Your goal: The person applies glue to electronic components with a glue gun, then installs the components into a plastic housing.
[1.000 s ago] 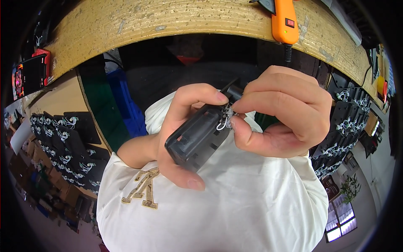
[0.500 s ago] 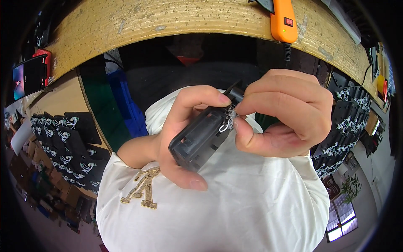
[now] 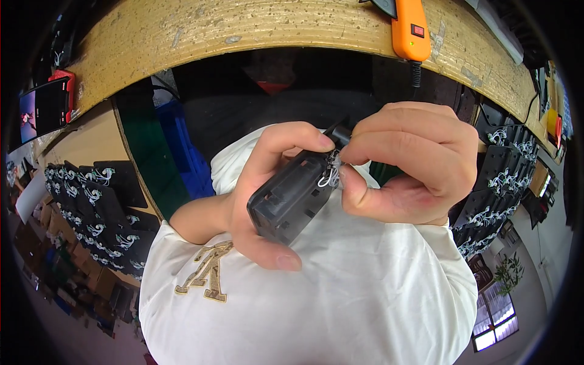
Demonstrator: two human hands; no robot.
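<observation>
My left hand (image 3: 261,182) is wrapped round a black plastic housing (image 3: 286,194), a boxy case with slots, held tilted in front of my chest. Its thumb and fingers press on opposite sides of the case. A black round post sticks out at the housing's upper end. White and clear thin wires (image 3: 331,175) bunch at that end, by the post. My right hand (image 3: 413,161) pinches at this wire bundle between thumb and forefinger, and its fingertips hide part of it. The exact tip of what they grip is too small to make out.
Across the far side runs a worn wooden bench (image 3: 243,36) with an orange hot-tool handle (image 3: 410,30) and cord near its edge. At left are a phone (image 3: 45,112) and a blue bin (image 3: 182,146). Racks of black parts with white wires (image 3: 91,207) flank both sides.
Both hands stay almost in place. The housing has tilted slightly, and my right hand has shifted a little to the left, still pinching at the wires. The phone's picture differs.
</observation>
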